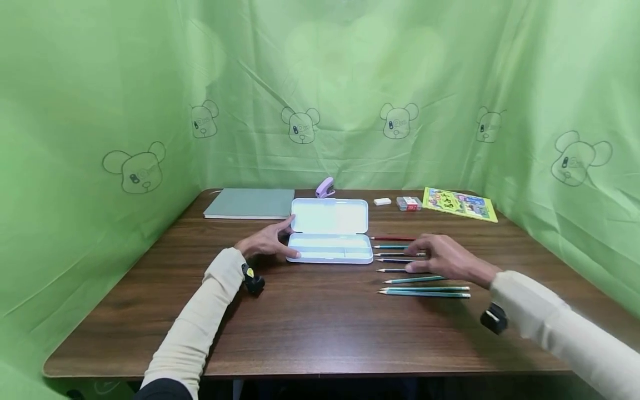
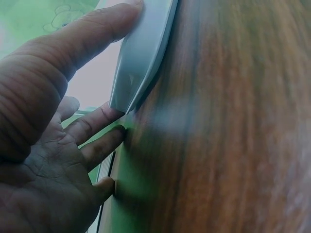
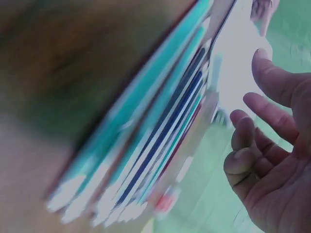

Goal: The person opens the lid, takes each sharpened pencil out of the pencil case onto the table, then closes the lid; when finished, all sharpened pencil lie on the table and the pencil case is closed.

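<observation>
A white pencil case (image 1: 330, 216) lies opened flat on the table, its lid leaning back and its divided tray toward me. My left hand (image 1: 267, 242) holds the case's left end, thumb on the front side of the tray and fingers at the back; in the left wrist view the thumb (image 2: 97, 29) presses the case wall (image 2: 138, 63). To the right of the case, pencils lie in a loose row: a red pencil (image 1: 392, 238) farthest, then dark ones and green pencils (image 1: 425, 295) nearest. Over the middle of that row hovers my right hand (image 1: 442, 258), fingers loosely bent and holding nothing.
Behind the case are a grey-green book (image 1: 250, 203) and a lilac stapler (image 1: 325, 188). At the back right lie a white eraser (image 1: 382, 201), a small clear box (image 1: 409, 204) and a yellow picture booklet (image 1: 460, 204). Green curtains (image 1: 350, 83) enclose the wooden table (image 1: 320, 328).
</observation>
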Motion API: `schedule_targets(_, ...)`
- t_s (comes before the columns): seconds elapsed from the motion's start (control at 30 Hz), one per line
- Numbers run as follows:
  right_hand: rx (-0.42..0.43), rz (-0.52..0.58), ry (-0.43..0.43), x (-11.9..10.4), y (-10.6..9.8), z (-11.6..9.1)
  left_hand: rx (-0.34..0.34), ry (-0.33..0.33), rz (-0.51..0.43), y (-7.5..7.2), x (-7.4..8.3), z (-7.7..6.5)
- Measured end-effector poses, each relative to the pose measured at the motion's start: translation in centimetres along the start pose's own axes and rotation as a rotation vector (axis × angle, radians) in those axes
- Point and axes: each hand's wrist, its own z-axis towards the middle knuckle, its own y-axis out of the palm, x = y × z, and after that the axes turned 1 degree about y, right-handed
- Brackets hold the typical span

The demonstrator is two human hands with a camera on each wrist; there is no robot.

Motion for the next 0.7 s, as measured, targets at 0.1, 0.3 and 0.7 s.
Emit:
schedule_targets(0.1,-0.027,-0.045,-0.025,-1.5,0.6,3.0,-0.006,0.018,-0.022,-0.1,0.5,-0.3)
schedule_targets(0.3,-0.017,-0.142,0.024,-2.6,2.8,8.8,-0.013,0.027,-0.052,0.3,0.4,-0.3)
schedule_targets(0.7,-0.041,-0.147,0.163,-3.7,2.4,16.4,0.045,-0.074,-0.118,0.2,0.2,0.0)
